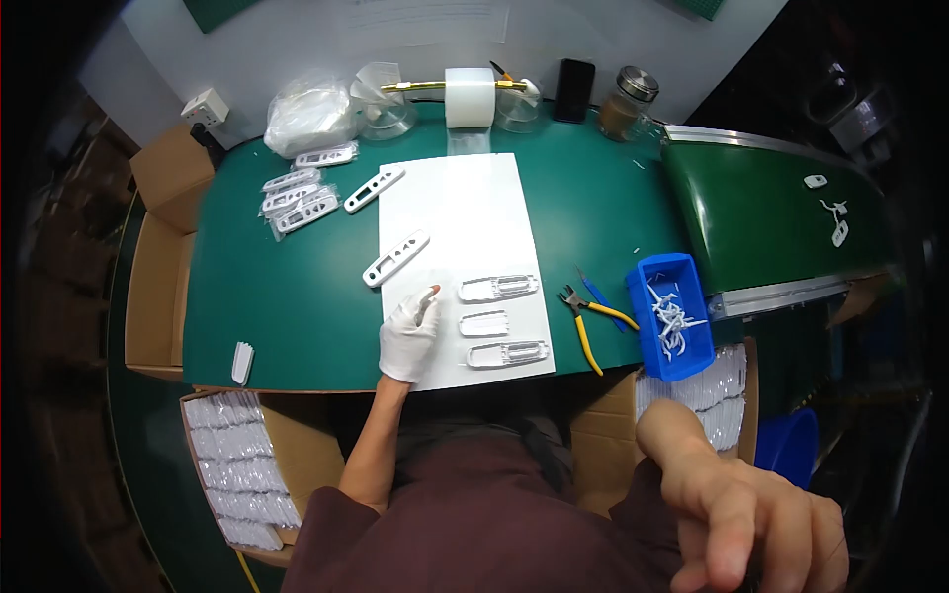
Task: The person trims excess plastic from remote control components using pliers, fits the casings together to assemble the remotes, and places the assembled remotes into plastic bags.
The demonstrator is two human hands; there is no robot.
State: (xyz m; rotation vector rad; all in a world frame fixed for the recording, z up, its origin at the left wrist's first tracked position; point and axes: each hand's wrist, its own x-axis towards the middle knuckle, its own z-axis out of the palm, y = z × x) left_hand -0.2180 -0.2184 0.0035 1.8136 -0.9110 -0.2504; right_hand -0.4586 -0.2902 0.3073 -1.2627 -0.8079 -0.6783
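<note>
My left hand (409, 336), in a white glove with a bare fingertip showing, rests on a white sheet (455, 217). It looks open and I see nothing in it. Just above it lies a long white plastic housing (396, 258) with cutouts. To its right are three white plastic shells: an upper one (498, 288), a short middle one (484, 324) and a lower one (507, 354). Raised close to the camera at lower right is my bare right hand (751, 514), fingers loosely bent and apart, holding nothing. It is nearest a carton of wrapped white pieces (727, 381).
Yellow-handled cutters (585, 326) lie beside a blue bin (641, 296) of white scraps. Bagged housings (297, 198) sit at left, below a plastic bag (308, 114). A film roll (469, 97), phone (573, 90) and jar (627, 104) line the back. A green conveyor (761, 208) stands right.
</note>
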